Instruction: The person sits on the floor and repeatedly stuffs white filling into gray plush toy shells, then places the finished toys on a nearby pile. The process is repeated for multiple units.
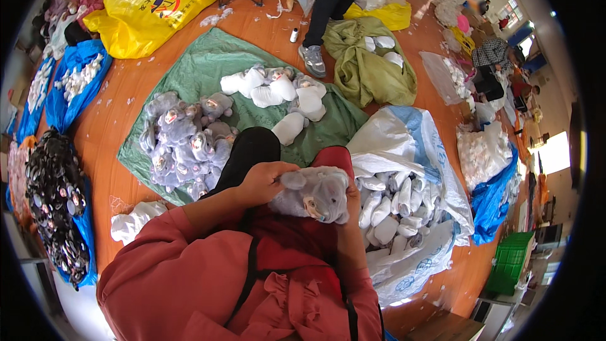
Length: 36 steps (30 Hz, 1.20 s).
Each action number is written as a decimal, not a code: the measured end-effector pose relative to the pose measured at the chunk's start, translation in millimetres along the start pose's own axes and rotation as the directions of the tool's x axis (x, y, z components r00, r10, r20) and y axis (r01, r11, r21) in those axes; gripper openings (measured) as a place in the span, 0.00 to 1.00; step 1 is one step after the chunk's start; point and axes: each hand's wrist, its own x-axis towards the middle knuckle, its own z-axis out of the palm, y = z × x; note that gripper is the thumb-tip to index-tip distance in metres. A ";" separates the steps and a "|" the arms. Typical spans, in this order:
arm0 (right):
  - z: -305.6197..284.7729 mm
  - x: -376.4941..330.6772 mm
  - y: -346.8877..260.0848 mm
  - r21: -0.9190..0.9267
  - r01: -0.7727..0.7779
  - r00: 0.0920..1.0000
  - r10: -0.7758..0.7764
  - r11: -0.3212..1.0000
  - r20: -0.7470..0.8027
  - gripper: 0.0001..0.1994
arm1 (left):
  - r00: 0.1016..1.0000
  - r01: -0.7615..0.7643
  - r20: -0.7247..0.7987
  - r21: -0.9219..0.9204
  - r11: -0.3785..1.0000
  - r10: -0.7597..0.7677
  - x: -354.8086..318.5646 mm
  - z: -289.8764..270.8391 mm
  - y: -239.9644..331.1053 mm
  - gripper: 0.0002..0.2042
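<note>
In front of us, our left hand (267,184) and right hand (351,204) hold a grey plush toy (317,192), which could drop if our half-hidden, perhaps light right grip slips.

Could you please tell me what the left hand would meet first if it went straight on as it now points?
The left hand would first meet the grey plush piece, which it is holding; beyond that, probably the right hand, though depth is unclear.
</note>
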 end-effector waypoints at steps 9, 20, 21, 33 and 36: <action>0.3 11.5 -7.1 -0.012 0.113 0.994 -0.112 0.994 0.017 0.24 | 0.939 0.193 -0.144 -0.528 0.827 -0.311 0.1 5.4 -0.7 0.11; 35.1 -2.4 17.3 0.114 -0.020 1.000 0.019 0.993 0.011 0.31 | 0.890 0.196 -0.186 -0.666 0.720 -0.415 -2.0 26.4 -12.4 0.22; 36.5 -1.4 15.4 0.120 -0.035 0.999 0.037 0.992 -0.013 0.30 | 0.885 0.272 -0.134 -0.628 0.729 -0.446 -3.8 23.8 -10.6 0.23; 54.6 -1.7 25.8 0.095 -0.069 0.978 0.086 0.993 -0.189 0.19 | 0.843 0.294 0.073 -0.893 0.342 -0.533 -11.4 34.3 -2.3 0.15; 53.8 -6.2 33.9 -0.125 -0.158 0.968 0.129 0.979 -0.217 0.20 | 0.825 0.437 -0.097 -0.515 0.738 -0.557 -11.8 29.0 8.3 0.14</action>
